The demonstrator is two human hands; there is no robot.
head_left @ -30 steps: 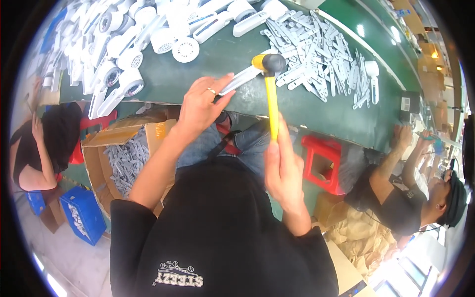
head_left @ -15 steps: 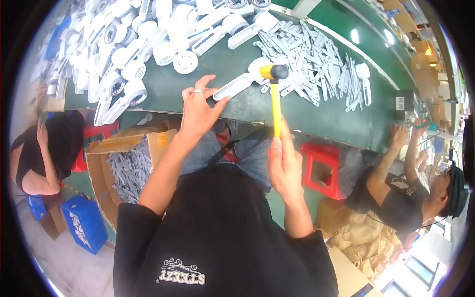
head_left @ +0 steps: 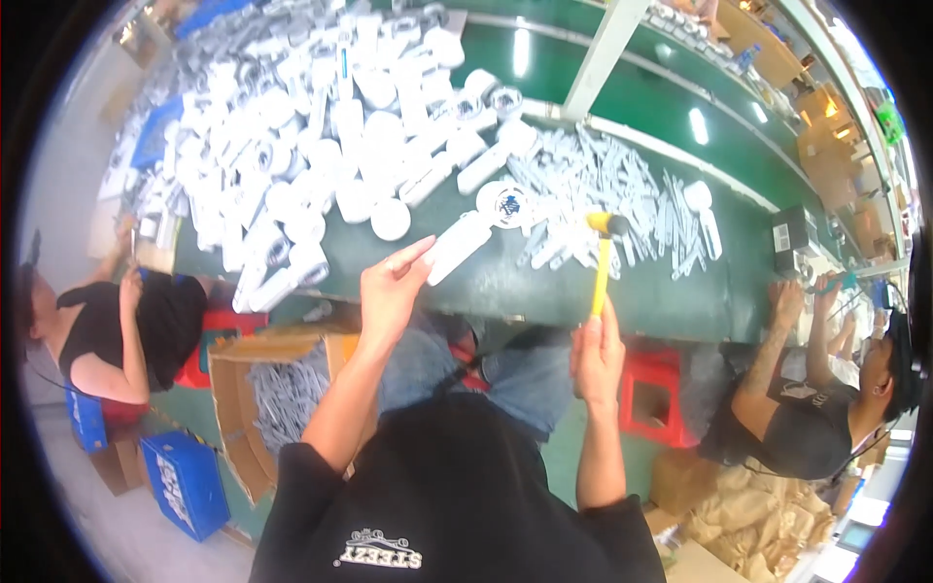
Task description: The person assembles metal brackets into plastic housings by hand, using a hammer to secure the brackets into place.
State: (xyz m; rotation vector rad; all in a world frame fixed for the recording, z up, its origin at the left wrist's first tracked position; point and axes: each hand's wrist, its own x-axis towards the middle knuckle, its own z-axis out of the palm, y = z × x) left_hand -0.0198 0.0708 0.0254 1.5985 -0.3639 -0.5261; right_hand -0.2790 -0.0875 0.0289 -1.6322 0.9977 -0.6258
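Green desk [head_left: 671, 313]: spreads out beyond both hands and carries the loose parts.
Left hand [head_left: 394, 296]: thumb and fingers closed in a pinch on the near end of the white part; ring on one finger.
White part [head_left: 459, 250]: long handle sloping away from the left hand, up and to the right; round head at the far end, dark detail inside. Lies between the hands, farther out. Contact with desk: cannot tell.
Right hand [head_left: 597, 361]: wrapped around the lower end of the mallet handle.
Mallet [head_left: 604, 262]: yellow handle, head yellow and black; head raised beyond the right hand, apart from the white part.
Grey strips [head_left: 607, 185]: loose heap beyond the right hand, behind the mallet head.
White pile [head_left: 321, 146]: many similar parts, heaped beyond the left hand and to its left.
Cardboard box [head_left: 229, 394]: below and left of the left hand, holding more grey strips.
Red stool [head_left: 637, 428]: just right of the right hand, lower down.
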